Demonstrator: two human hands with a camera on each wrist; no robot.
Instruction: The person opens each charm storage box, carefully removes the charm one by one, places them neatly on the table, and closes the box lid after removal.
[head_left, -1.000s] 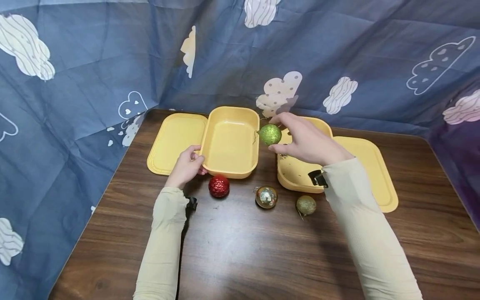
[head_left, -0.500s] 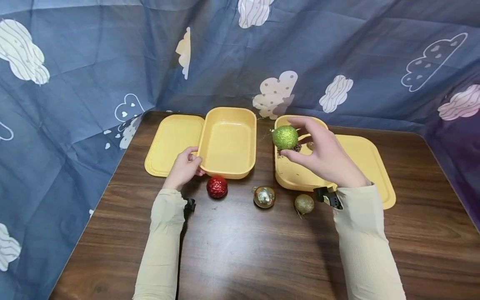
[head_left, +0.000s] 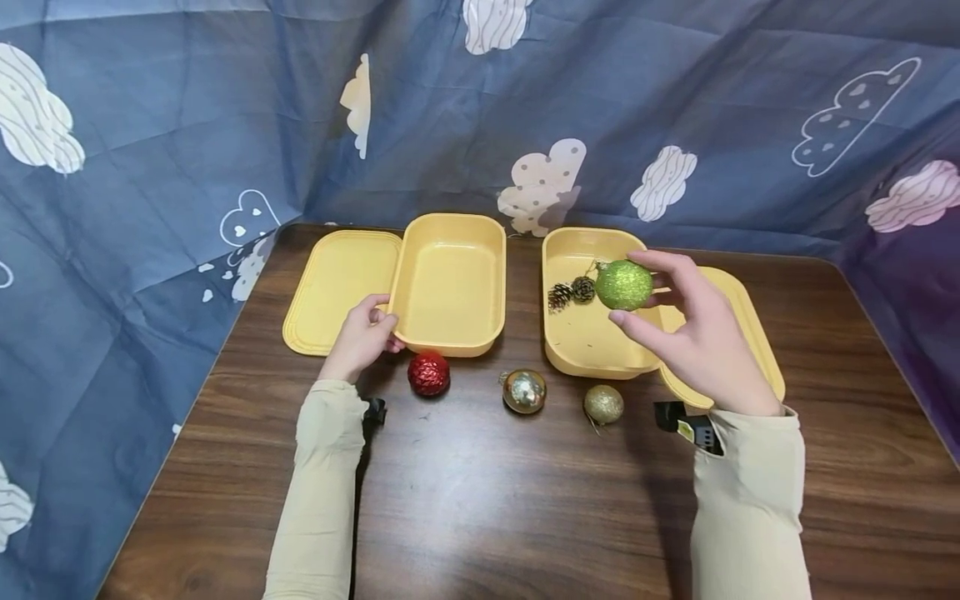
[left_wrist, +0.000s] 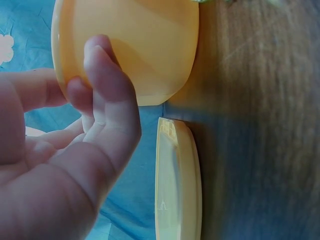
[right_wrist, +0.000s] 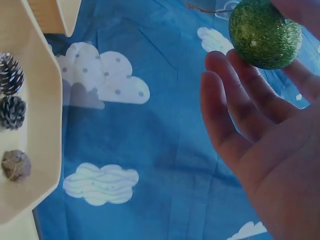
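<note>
Just in front of the deep yellow plastic box [head_left: 570, 333] lies a gold glitter ball [head_left: 603, 404] on the brown wood-grain counter [head_left: 487, 508]; front-left of that box sit a shiny gold ball [head_left: 524, 392] and a crinkled red foil ball [head_left: 429, 373]. Farther left, the left hand's [head_left: 362, 335] grip pinches a second yellow plastic box [head_left: 450, 292], presumably steadying it. The right hand's [head_left: 705, 333] grip holds a green glitter ball [head_left: 624, 285] raised near the first box's right side, fingers and thumb likely spread to secure its roundness.

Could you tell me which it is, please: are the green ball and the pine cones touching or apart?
Apart. The right wrist view shows a plain gap: box wall and blue cloth appear between green ball and pine cones.
</note>
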